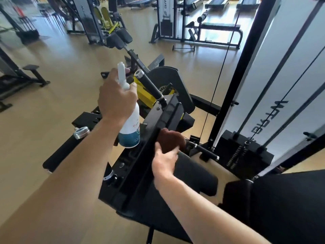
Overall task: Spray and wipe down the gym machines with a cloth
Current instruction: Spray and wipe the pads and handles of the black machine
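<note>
My left hand (117, 97) grips the neck of a white spray bottle (131, 131) with a blue lower label, held upright above the black frame of a gym machine (140, 166). My right hand (165, 162) holds a dark brown cloth (171, 140) against the right side of the machine's slanted black bar, just above a black seat pad (195, 176). A black handle with a silver end cap (149, 83) sticks up just right of the bottle's nozzle.
A weight stack tower with cables and guide rods (246, 148) stands close on the right. Other machines (98, 23) and benches (219, 29) fill the far floor. Tan floor (61, 106) lies to the left. A black pad (281, 205) sits at bottom right.
</note>
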